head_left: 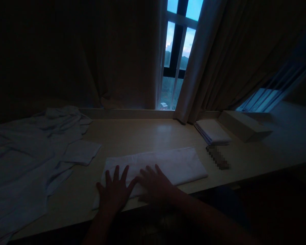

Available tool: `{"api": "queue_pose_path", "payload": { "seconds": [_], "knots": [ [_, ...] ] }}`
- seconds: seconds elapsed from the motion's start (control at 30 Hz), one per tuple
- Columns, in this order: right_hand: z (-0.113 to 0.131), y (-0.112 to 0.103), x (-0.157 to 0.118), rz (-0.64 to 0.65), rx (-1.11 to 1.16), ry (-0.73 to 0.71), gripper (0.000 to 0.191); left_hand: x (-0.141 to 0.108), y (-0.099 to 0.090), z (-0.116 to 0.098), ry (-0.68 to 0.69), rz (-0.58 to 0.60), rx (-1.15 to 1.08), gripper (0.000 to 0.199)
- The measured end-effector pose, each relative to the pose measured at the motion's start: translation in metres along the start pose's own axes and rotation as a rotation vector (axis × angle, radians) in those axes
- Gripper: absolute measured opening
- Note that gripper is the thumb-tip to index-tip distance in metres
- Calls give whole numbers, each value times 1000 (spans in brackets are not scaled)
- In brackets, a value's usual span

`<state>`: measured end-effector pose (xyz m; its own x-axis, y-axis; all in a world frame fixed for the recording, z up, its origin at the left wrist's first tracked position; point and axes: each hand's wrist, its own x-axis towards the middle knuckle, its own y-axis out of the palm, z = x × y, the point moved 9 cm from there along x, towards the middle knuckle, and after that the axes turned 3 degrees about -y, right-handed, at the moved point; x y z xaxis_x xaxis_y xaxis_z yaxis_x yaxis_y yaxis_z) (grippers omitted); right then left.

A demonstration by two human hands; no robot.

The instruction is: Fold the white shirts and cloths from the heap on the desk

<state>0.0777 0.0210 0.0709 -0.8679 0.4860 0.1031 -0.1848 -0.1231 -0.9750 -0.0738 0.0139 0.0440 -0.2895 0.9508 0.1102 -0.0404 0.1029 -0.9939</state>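
A white cloth (pixel 178 165), folded into a long strip, lies flat along the front of the wooden table. On its left end my left hand (pixel 114 190) rests with the fingers spread. My right hand (pixel 155 185) lies on the cloth just beside it, fingers stretched out and its edge slightly blurred. The two hands nearly touch near the left thumb. Neither hand grips anything. The dim light hides the finer folds under my palms.
Loose white garments (pixel 22 149) are heaped on the left of the table (pixel 132 132). At the back right sit a folded stack of cloth (pixel 214 131) and a pale box (pixel 244 126). A pixelated item (pixel 218 157) lies before the stack. Curtains (pixel 206 61) flank a window.
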Motion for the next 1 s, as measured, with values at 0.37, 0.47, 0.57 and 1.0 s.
{"api": "queue_pose_path", "payload": {
  "seconds": [0.37, 0.47, 0.57, 1.0],
  "knots": [
    [-127, -15, -59, -16, -34, 298, 60, 3, 7, 3, 11, -52, -12, 74],
    [-147, -15, -66, -41, -67, 364, 60, 4, 7, 4, 9, -42, -10, 75],
    [-150, -15, -67, -63, -84, 378, 60, 7, 1, -2, 8, -53, 13, 74],
    [-147, -17, -65, -66, -101, 385, 61, 4, -6, -145, 484, -19, -240, 68]
  ]
}}
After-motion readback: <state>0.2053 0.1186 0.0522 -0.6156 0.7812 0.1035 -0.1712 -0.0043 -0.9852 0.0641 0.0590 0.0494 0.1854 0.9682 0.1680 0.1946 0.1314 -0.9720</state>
